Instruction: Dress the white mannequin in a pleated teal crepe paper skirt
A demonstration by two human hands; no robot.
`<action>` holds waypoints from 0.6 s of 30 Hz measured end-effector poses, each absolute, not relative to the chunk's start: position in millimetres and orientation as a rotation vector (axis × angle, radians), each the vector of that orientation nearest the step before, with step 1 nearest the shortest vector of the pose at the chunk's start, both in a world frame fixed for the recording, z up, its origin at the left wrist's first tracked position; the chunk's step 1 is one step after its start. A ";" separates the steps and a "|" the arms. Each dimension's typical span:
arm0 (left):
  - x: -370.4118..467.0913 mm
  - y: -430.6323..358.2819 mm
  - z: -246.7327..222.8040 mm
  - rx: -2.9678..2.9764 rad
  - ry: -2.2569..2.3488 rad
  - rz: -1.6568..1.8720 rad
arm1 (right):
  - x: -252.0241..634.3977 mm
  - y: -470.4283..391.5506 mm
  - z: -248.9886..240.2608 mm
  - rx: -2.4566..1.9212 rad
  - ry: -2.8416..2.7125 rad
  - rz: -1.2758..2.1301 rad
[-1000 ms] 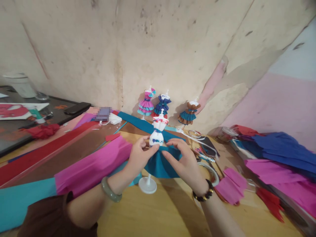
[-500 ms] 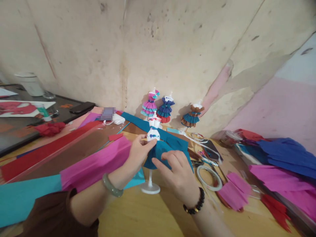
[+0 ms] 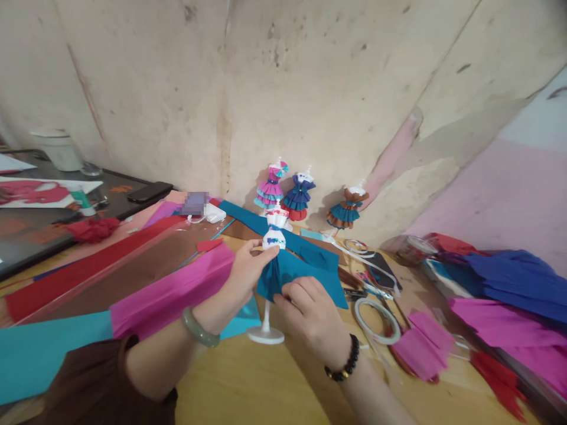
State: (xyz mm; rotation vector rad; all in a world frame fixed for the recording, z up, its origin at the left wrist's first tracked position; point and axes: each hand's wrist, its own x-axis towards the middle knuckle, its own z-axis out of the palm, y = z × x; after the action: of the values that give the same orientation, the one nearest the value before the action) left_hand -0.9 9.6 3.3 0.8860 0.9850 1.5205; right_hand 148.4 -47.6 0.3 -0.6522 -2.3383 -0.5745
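A small white dress-form mannequin [image 3: 274, 237] stands on a round base, with coloured marks on its chest and hips. My left hand [image 3: 245, 271] is closed at its hip, the thumb pressing the top edge of a teal crepe paper strip [image 3: 292, 267] against the form. Gathered folds run down the strip below that thumb. Lower down, the fingers of my right hand [image 3: 316, 319] are curled together at the strip's bottom edge, pinching it. The strip spreads out to the right behind this hand. What the left fingers do behind the mannequin is hidden.
Three dressed mannequins, one in pink [image 3: 270, 188], one in blue [image 3: 300, 192] and one in brown [image 3: 348, 208], stand by the wall. A tape roll [image 3: 376, 320] lies right. Magenta paper [image 3: 172, 289] lies left; blue paper [image 3: 522, 280] is heaped far right.
My right fingers have curled in from a more extended pose onto the paper's lower edge. The teal strip now shows tighter folds under my left thumb. The mannequin's base has shifted slightly left.
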 end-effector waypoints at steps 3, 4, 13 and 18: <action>-2.2 12.1 -0.6 0.948 0.982 1.508 | 147.9 -49.3 0.2 -0.625 -2.377 -0.410; -2.6 12.6 -1.9 0.967 0.976 1.503 | 148.1 -50.2 1.0 -0.613 -2.370 -0.323; 9.5 5.5 -26.3 1.074 0.800 1.366 | 171.8 -23.4 -1.2 -1.178 -1.642 0.462; 12.8 0.9 -37.0 1.092 0.754 1.327 | 183.4 -10.0 -3.7 -1.243 -1.705 0.786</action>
State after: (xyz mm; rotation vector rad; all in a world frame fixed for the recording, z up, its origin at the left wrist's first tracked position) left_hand 12.8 0.9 -37.0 1.0924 0.7537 1.3270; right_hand 183.4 -10.0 -3.7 -1.2430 -1.7046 0.7859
